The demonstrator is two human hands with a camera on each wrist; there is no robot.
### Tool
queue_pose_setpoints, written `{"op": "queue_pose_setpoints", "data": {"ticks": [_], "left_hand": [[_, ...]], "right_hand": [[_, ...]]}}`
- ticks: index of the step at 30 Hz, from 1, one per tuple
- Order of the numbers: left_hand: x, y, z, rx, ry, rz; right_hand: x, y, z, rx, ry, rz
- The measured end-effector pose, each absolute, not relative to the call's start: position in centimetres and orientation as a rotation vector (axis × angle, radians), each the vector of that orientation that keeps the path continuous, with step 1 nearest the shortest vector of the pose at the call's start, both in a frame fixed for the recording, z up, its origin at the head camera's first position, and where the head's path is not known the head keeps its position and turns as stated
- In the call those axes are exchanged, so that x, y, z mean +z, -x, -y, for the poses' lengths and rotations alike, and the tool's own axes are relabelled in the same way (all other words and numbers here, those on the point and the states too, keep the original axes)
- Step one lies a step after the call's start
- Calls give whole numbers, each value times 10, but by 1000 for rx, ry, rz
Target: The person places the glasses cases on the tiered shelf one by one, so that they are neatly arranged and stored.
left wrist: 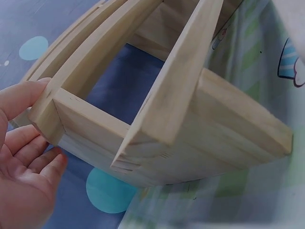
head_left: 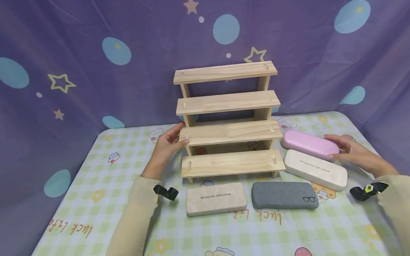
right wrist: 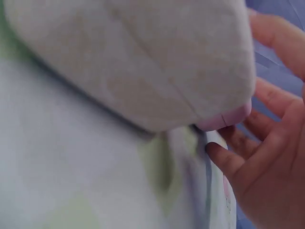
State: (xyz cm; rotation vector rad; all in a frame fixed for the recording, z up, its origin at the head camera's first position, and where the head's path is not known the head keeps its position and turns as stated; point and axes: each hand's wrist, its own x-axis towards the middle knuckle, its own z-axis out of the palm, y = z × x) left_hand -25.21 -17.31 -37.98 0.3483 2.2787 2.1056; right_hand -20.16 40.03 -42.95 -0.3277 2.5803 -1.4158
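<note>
A stepped wooden display stand (head_left: 230, 132) with several shelves stands at the table's back. At its left side my left hand (head_left: 166, 142) grips a shelf end; in the left wrist view the thumb (left wrist: 26, 95) lies against the board and the fingers stay beneath. On the right, my right hand (head_left: 356, 153) holds the right end of a pink glasses case (head_left: 307, 142), thumb on the near side and fingers on the far side. A cream glasses case (head_left: 315, 169) lies just in front of the pink one and hides part of it in the right wrist view.
Before the stand lie another cream glasses case (head_left: 216, 203), lettered on top, and a grey glasses case (head_left: 283, 196) with a spectacles mark. A green-checked cloth (head_left: 102, 207) covers the table. Behind hangs a purple curtain (head_left: 149, 81).
</note>
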Motion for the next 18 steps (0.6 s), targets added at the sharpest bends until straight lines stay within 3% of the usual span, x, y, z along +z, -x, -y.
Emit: {"op": "queue_pose_setpoints", "data": {"ticks": [18], "left_hand": [[-380, 253, 175, 2106, -370, -2269]], "right_hand": [[-443, 203, -398, -1533, 278, -2545]]}}
